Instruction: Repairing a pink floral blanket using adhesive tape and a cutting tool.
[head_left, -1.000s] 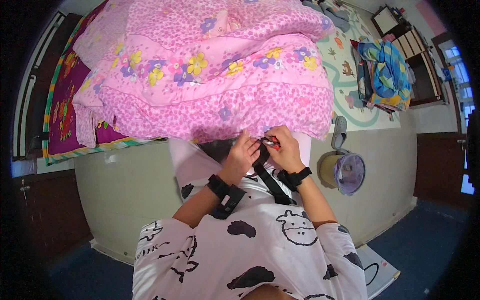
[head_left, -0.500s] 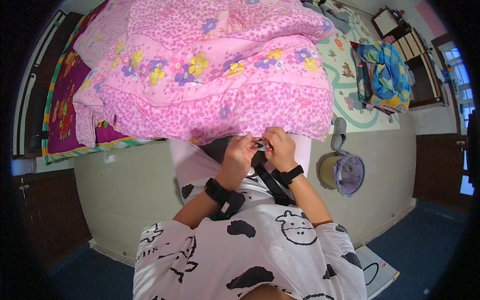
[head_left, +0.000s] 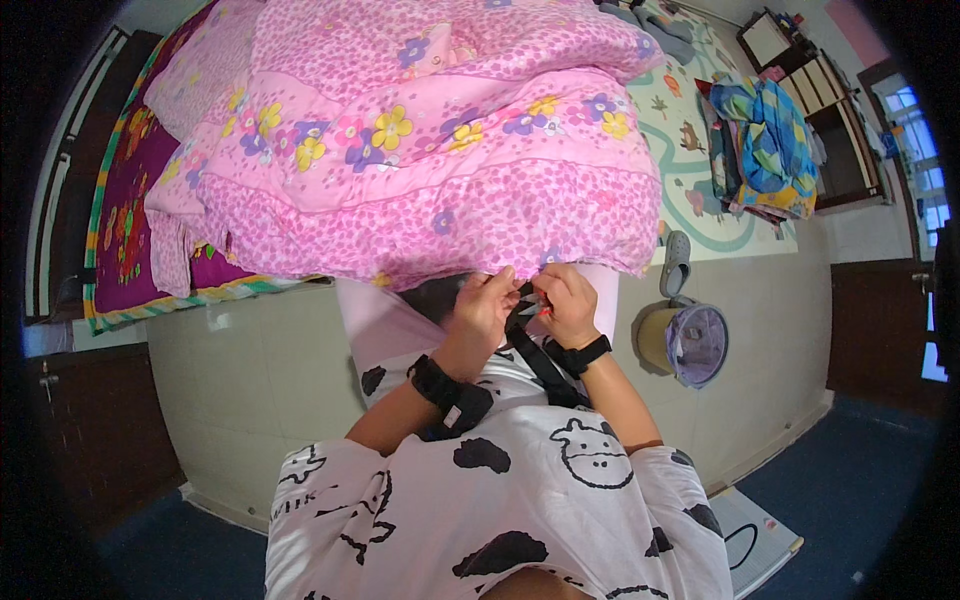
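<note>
A pink quilt (head_left: 430,210) with purple and yellow flowers spreads in front of me, its near hem falling to my lap. My left hand (head_left: 484,308) is closed in a pinch on that hem, thumb and fingertips together. Close on its right, my right hand (head_left: 568,305) has curled fingers at the same hem. Tucked in the right palm is a small pair of scissors (head_left: 545,313) with red showing at the handle; its pale blades point toward the left hand. The fingers hide most of it. A black strap (head_left: 545,365) runs below my hands.
Folded blue and yellow bedding (head_left: 765,145) lies on a patterned mat (head_left: 690,190) at the right. A lined waste bin (head_left: 697,345) and a grey clog (head_left: 677,262) stand on the floor. A purple cloth (head_left: 125,215) lies at the left.
The right hand has turned slightly and shifted a little right, and the scissors with it. The left fingertips have drawn closer together on the quilt's hem.
</note>
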